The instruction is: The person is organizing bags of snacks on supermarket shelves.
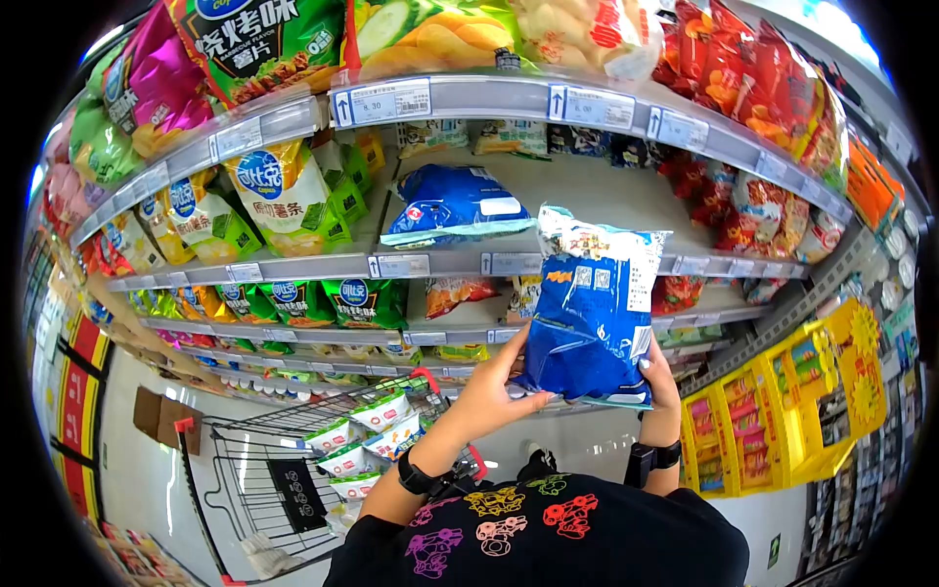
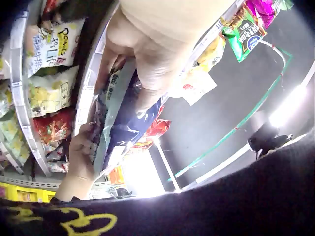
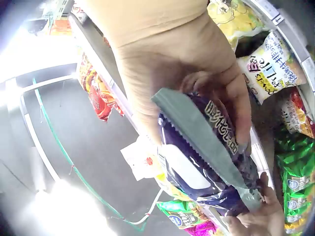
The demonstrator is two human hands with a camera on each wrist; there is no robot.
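Note:
A puffed blue snack bag (image 1: 592, 328), printed with small codes and a white label panel, is held upright in front of the chest. My left hand (image 1: 509, 380) grips its lower left side, thumb along the near face. On the opposite side my right hand (image 1: 661, 383) holds the lower right edge, fingers curled behind. From below, the left wrist view shows the bag's crimped end seam (image 2: 115, 115) between both hands. The right wrist view also catches that end, with a blank white patch (image 3: 184, 167) on the blue film. A similar blue bag (image 1: 455, 203) lies on the shelf behind.
Shelves with a grey price-tag edge (image 1: 450, 264) run across the front, stocked with chip bags (image 1: 284, 196). A shopping cart (image 1: 264, 450) with several snack packs (image 1: 381, 411) stands at lower left. To the right is a yellow display rack (image 1: 773, 401).

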